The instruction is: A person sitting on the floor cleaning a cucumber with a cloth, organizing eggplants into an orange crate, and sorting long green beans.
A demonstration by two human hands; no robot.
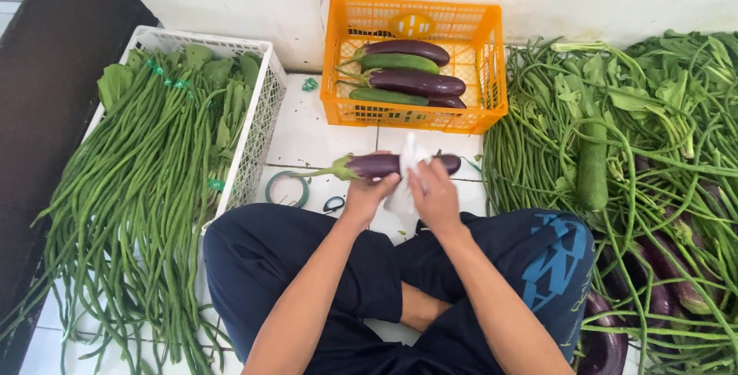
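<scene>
A long purple eggplant [377, 165] with a green stem is held level above the white tile floor. My left hand [367, 194] grips it from below near its middle. My right hand [435, 193] presses a white cloth [406, 161] around the eggplant's right half. I sit cross-legged in dark shorts, hands in front of my knees.
An orange crate [487, 60] ahead holds eggplants and cucumbers. A white crate [264, 106] at left is full of long beans and greens. A heap of long beans, a cucumber [593, 167] and eggplants lies at right. A green tape roll [287, 188] lies on the floor.
</scene>
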